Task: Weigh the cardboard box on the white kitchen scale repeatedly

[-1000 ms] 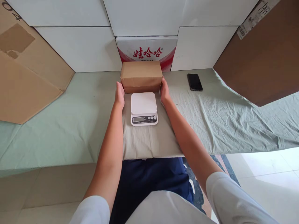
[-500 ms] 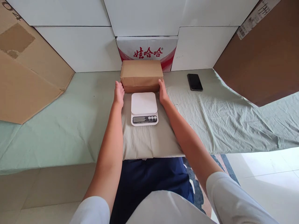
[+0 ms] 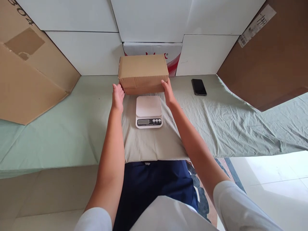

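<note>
A closed brown cardboard box (image 3: 142,73) is held between both my hands just beyond a small white digital scale (image 3: 148,111). My left hand (image 3: 117,96) presses the box's lower left corner and my right hand (image 3: 167,92) grips its lower right corner. The box looks raised off the cloth, with its near bottom edge above the scale's far edge. The scale's platform carries nothing and its display faces me.
A black phone (image 3: 198,86) lies on the green cloth (image 3: 72,128) to the right. Large cardboard sheets (image 3: 29,70) lean at the left and right. White boxes and a red-printed carton (image 3: 173,53) line the back wall. Tiled floor lies below right.
Both hands have closed in on the box's lower corners and lifted it; it now sits higher and hides most of the red print behind it. The view has shifted slightly.
</note>
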